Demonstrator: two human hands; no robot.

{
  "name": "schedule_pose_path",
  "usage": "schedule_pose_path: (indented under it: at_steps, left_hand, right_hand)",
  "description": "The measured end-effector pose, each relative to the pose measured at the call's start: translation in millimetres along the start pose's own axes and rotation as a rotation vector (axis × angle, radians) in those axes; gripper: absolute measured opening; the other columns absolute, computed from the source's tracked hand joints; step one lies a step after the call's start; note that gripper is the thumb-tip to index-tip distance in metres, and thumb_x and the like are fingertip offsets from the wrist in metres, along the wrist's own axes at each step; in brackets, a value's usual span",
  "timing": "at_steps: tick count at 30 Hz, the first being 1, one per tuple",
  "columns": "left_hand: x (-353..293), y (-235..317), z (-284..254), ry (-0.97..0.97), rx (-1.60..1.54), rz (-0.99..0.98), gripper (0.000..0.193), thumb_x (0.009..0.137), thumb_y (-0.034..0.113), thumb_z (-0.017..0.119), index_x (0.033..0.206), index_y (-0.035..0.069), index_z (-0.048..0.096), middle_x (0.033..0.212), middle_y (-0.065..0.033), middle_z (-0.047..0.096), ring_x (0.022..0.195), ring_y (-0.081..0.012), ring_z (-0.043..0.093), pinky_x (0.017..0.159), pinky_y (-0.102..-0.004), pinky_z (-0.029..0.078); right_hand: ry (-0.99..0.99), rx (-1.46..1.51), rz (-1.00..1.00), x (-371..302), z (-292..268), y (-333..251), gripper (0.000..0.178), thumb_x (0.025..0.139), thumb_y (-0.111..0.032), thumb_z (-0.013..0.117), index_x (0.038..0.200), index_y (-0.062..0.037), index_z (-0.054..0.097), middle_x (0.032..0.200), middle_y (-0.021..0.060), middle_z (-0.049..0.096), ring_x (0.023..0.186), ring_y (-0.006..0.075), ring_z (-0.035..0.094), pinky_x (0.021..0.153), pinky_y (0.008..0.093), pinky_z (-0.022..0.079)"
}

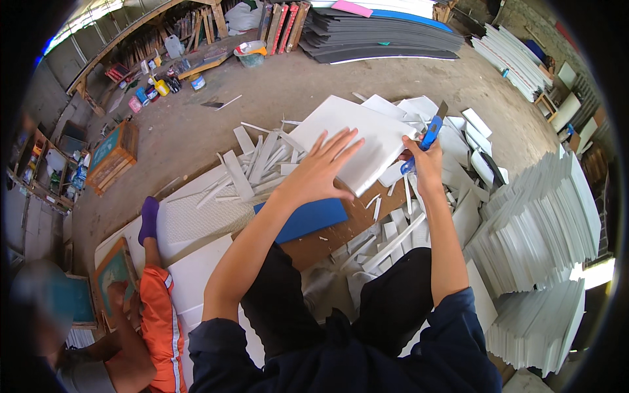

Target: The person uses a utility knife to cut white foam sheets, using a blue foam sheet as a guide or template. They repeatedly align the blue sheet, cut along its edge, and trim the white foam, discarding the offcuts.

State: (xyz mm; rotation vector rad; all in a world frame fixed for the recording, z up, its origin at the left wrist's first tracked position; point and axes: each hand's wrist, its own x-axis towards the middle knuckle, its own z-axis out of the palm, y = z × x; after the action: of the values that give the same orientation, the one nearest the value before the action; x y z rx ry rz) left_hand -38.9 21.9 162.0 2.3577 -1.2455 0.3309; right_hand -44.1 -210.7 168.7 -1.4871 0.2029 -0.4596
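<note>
In front of me a white foam sheet (pixel 357 131) is held up, tilted, above a pile of offcuts. My left hand (pixel 320 162) lies over its near left side, fingers spread and thumb by the lower corner; whether the palm presses on it I cannot tell. My right hand (pixel 427 164) is closed round a blue utility knife (pixel 430 133) with its blade pointing up and away. The thumb of that hand rests at the sheet's right edge. Below the sheet, a blue panel (pixel 308 219) lies on a brown board (pixel 357 219) between my knees.
White foam strips (pixel 259 157) are heaped around the board. Tall stacks of white sheets (pixel 537 223) stand at my right. A person in orange trousers (pixel 159 321) sits at my left with a green framed panel (pixel 114 278). Dark sheets (pixel 380 36) are piled at the back.
</note>
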Motion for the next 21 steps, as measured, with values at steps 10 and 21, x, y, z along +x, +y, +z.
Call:
schedule_pose_path:
  at_steps: [10, 21]
  left_hand:
    - [17, -10, 13, 0.264, 0.044, -0.103, 0.072, 0.079, 0.04, 0.06, 0.134, 0.007, 0.027, 0.133, -0.0156, 0.034, 0.123, -0.0274, 0.034, 0.106, -0.0495, 0.015]
    - [20, -23, 14, 0.353, -0.329, -0.391, 0.043, 0.082, 0.04, 0.056, 0.103, 0.003, 0.051, 0.083, -0.0192, 0.061, 0.076, -0.0369, 0.059, 0.067, -0.0405, 0.045]
  right_hand:
    - [-0.283, -0.238, -0.15, -7, 11, -4, 0.032, 0.073, -0.01, 0.071, 0.089, -0.0047, 0.043, 0.074, 0.0039, 0.055, 0.065, 0.0103, 0.054, 0.058, 0.0237, 0.044]
    - [-0.374, -0.13, 0.072, -7, 7, -4, 0.018, 0.085, -0.017, 0.058, 0.088, -0.007, 0.043, 0.081, 0.0099, 0.062, 0.07, 0.0166, 0.062, 0.063, 0.0281, 0.05]
